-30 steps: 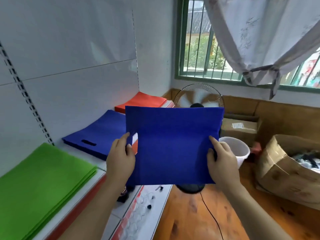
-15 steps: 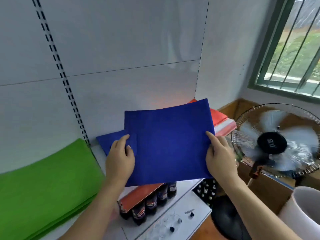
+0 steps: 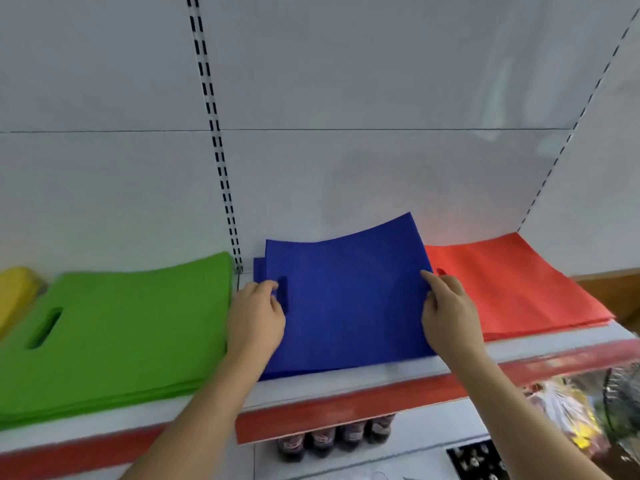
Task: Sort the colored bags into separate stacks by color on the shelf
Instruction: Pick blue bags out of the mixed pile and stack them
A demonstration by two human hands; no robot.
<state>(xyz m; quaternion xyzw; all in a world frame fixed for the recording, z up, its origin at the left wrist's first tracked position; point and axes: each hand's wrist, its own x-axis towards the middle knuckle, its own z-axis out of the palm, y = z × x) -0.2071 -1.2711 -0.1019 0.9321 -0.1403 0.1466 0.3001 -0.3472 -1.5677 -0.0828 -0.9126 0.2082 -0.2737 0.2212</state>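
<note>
A flat blue bag [image 3: 349, 299] lies on top of the blue stack on the white shelf [image 3: 346, 382], its far edge curling up slightly. My left hand [image 3: 256, 320] grips its left edge beside the handle slot. My right hand [image 3: 448, 310] pinches its right edge. A green stack [image 3: 121, 323] with a handle slot lies to the left. A red stack [image 3: 512, 285] lies to the right, and a yellow stack [image 3: 14, 292] shows at the far left edge.
The white back panel [image 3: 346, 168] with a slotted upright [image 3: 214, 140] rises behind the stacks. A red strip [image 3: 346, 410] runs along the shelf front. Dark bottles [image 3: 332, 438] stand on the level below, and packaged goods [image 3: 571, 414] sit at lower right.
The blue bag has gone from held up in front of me down onto the blue stack on the shelf. My view has turned left to face the shelf; both hands still hold its edges.
</note>
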